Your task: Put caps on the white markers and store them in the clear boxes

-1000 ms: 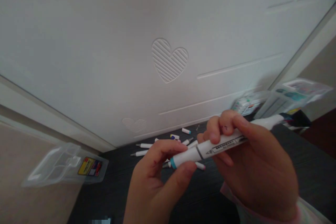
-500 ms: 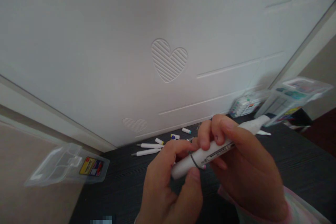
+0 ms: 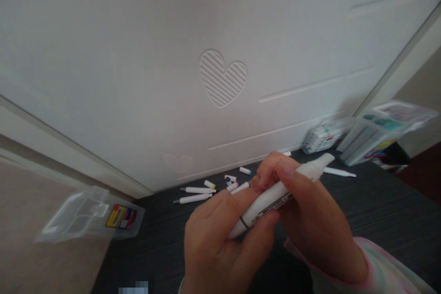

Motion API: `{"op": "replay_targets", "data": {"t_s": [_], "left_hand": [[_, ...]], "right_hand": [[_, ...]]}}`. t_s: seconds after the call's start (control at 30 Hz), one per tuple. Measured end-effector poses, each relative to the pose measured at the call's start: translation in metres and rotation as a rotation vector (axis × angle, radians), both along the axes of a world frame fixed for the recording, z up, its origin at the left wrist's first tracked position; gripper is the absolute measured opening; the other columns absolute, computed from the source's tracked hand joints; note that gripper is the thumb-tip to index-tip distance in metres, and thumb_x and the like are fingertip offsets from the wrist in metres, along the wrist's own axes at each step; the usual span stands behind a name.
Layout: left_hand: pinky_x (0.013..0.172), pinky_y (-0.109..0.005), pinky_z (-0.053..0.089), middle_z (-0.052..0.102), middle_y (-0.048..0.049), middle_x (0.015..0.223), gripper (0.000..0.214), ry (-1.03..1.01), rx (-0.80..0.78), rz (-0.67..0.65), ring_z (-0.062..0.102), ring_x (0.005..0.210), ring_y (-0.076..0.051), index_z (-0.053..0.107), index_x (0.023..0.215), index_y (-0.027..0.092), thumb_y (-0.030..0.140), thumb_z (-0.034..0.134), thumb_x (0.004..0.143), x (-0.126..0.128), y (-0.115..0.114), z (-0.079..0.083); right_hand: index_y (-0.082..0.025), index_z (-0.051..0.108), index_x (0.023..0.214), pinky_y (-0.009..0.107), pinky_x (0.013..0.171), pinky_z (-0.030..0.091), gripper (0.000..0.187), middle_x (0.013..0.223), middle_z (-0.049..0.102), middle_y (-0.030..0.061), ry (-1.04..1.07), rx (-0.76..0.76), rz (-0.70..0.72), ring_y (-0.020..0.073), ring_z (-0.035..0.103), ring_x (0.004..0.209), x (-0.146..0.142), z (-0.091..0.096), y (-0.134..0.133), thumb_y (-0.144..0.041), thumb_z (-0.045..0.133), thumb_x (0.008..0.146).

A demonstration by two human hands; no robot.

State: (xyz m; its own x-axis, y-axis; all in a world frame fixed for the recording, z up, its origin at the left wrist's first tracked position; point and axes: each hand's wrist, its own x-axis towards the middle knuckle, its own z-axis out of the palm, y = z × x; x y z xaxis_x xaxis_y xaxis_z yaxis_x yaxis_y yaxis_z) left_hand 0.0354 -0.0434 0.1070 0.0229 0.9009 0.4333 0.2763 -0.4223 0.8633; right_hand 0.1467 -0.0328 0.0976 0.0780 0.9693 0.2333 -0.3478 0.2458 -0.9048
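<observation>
At far left a clear plastic case (image 3: pixel 91 213) lies at the edge of the dark table (image 3: pixel 379 211), well apart from both hands. Further right, loose white markers (image 3: pixel 196 194) and small caps (image 3: pixel 230 178) lie scattered near the white panel (image 3: pixel 138 78) with its embossed heart (image 3: pixel 222 78).

The left hand (image 3: pixel 220 248) is closed around the lower end of the held marker (image 3: pixel 275 195), thumb and fingers pinching the barrel just by its dark ring. The marker's long axis runs diagonally, from low left inside this hand up to the right, where its white tip end projects free past the fingers. The right hand (image 3: pixel 310 220) grasps the middle of the same barrel, fingers curled over the top and the printed label showing beneath them. Both hands touch the marker and each other; the left hand covers the near end, the right hand lies nearer the far, exposed end.

At far right, clear marker boxes (image 3: pixel 375 135) stand on the table, apart from the hands, with a single marker (image 3: pixel 339 172) lying just before them.
</observation>
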Motion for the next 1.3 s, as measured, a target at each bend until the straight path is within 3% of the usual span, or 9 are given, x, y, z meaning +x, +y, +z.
{"op": "replay_targets", "data": {"t_s": [0.17,0.3,0.53,0.67,0.77,0.87,0.93,1.13,1.3], "left_hand": [[0.059,-0.026,0.046,0.069,-0.0026,0.067,0.01,0.039,0.006,0.071,0.059,0.059,-0.017,0.073,0.071,0.023,0.02,0.068,0.063,0.002,-0.003,-0.001],[0.059,-0.025,0.046,0.066,-0.0023,0.067,0.01,-0.138,0.117,0.084,0.058,0.063,-0.016,0.072,0.068,0.023,0.02,0.063,0.068,0.0,-0.004,-0.005],[0.089,-0.033,0.044,0.067,-0.0036,0.098,0.046,-0.557,0.071,0.11,0.058,0.096,-0.022,0.071,0.091,0.026,0.059,0.042,0.078,-0.001,-0.003,-0.011],[0.087,-0.033,0.045,0.069,-0.0023,0.095,0.05,-0.614,0.05,0.111,0.06,0.093,-0.02,0.07,0.088,0.028,0.063,0.037,0.078,0.003,-0.003,-0.01],[0.072,-0.031,0.05,0.068,-0.0051,0.091,0.039,-0.518,-0.009,0.069,0.062,0.082,-0.021,0.07,0.087,0.024,0.056,0.05,0.075,0.001,-0.001,-0.009],[0.062,-0.023,0.047,0.069,-0.0021,0.079,0.017,-0.213,-0.035,-0.025,0.061,0.07,-0.016,0.069,0.086,0.024,0.032,0.062,0.074,-0.004,0.003,-0.009],[0.061,-0.021,0.045,0.07,0.0,0.078,0.018,0.016,-0.048,-0.102,0.061,0.066,-0.013,0.069,0.089,0.025,0.022,0.064,0.072,-0.007,0.007,-0.007],[0.061,-0.02,0.045,0.07,0.0043,0.077,0.018,0.357,0.002,-0.188,0.061,0.062,-0.011,0.066,0.093,0.027,0.025,0.061,0.076,-0.016,0.013,-0.001],[0.058,-0.017,0.043,0.068,0.0088,0.074,0.013,0.417,0.02,-0.099,0.06,0.061,-0.008,0.064,0.087,0.028,0.025,0.063,0.075,-0.024,0.014,0.001]], "right_hand": [[-0.02,0.052,0.053,0.022,0.038,0.03,0.033,0.048,0.037,-0.0021,-0.036,-0.008,-0.039,0.0095,0.034,0.043,0.001,0.008,0.0,-0.036,0.05,0.082],[-0.021,0.049,0.055,0.022,0.037,0.029,0.028,0.046,0.033,-0.0038,0.009,-0.015,-0.085,0.0092,0.031,0.041,-0.007,0.001,-0.003,-0.031,0.052,0.081],[-0.021,0.047,0.057,0.024,0.042,0.03,0.029,0.048,0.036,-0.0036,0.084,-0.04,-0.094,0.0102,0.033,0.044,-0.023,-0.014,-0.011,-0.034,0.05,0.083],[-0.022,0.048,0.058,0.025,0.041,0.029,0.029,0.048,0.036,-0.0031,0.196,-0.068,-0.058,0.0109,0.033,0.045,-0.023,-0.013,-0.01,-0.039,0.051,0.081],[-0.022,0.047,0.057,0.024,0.039,0.029,0.03,0.05,0.037,-0.0028,0.164,-0.095,-0.077,0.0104,0.034,0.044,-0.019,-0.009,-0.004,-0.039,0.052,0.081],[-0.021,0.047,0.054,0.023,0.037,0.031,0.031,0.049,0.038,-0.0023,0.063,-0.105,-0.092,0.0101,0.037,0.043,-0.011,-0.001,0.003,-0.035,0.051,0.081],[-0.021,0.046,0.052,0.023,0.036,0.031,0.032,0.047,0.038,-0.0024,-0.014,-0.096,-0.107,0.0098,0.036,0.042,-0.006,0.004,0.006,-0.031,0.049,0.082],[-0.022,0.044,0.054,0.023,0.031,0.024,0.029,0.04,0.03,-0.0057,-0.207,-0.055,-0.115,0.0082,0.028,0.035,0.003,0.005,0.01,-0.025,0.048,0.083],[-0.023,0.044,0.057,0.022,0.033,0.028,0.029,0.039,0.032,-0.0055,-0.181,-0.022,-0.117,0.0088,0.032,0.036,0.006,-0.001,0.011,-0.029,0.046,0.085]]}}
